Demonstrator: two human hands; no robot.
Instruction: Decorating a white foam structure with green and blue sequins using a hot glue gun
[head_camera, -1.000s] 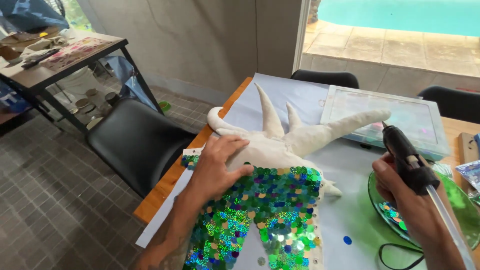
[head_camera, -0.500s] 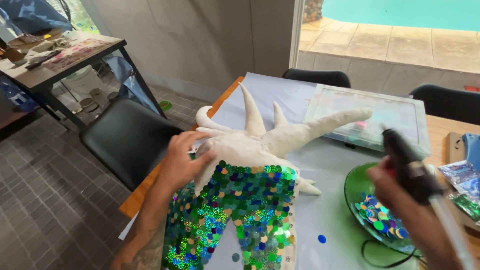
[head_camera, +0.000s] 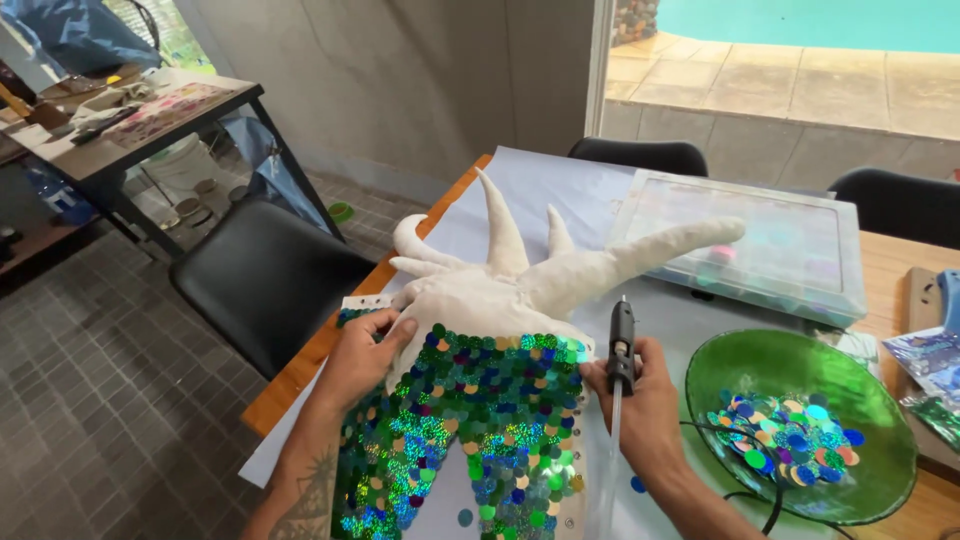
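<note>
The white sculpture (head_camera: 500, 290), a spiked form with 5 pale prongs, lies near the left edge of the worktop (head_camera: 890, 270), its lower half covered in green and blue sequins (head_camera: 480, 430). The left hand (head_camera: 360, 355) lies flat and loosely curled against the sculpture's left flank, steadying it without closing around anything. The right hand (head_camera: 640, 400) is clenched around a glue gun (head_camera: 621, 345) just right of the sculpture, nozzle pointing up and away from the body. The likeliest trouble is hot glue: the nozzle sits close to the sequined edge, so a drip could land on finished scales or on the fingers pressed there. The gun's cable (head_camera: 745, 495) trails right of the sculpture toward the green glass dish (head_camera: 870, 480) of loose sequins, and a tug could drag the dish or scatter them. Left of the sculpture there is little margin before the worktop edge, with a black chair (head_camera: 265, 285) below, so a push that way could tip it off. Open room lies beyond the prongs, short of the clear plastic box (head_camera: 740, 245).
</note>
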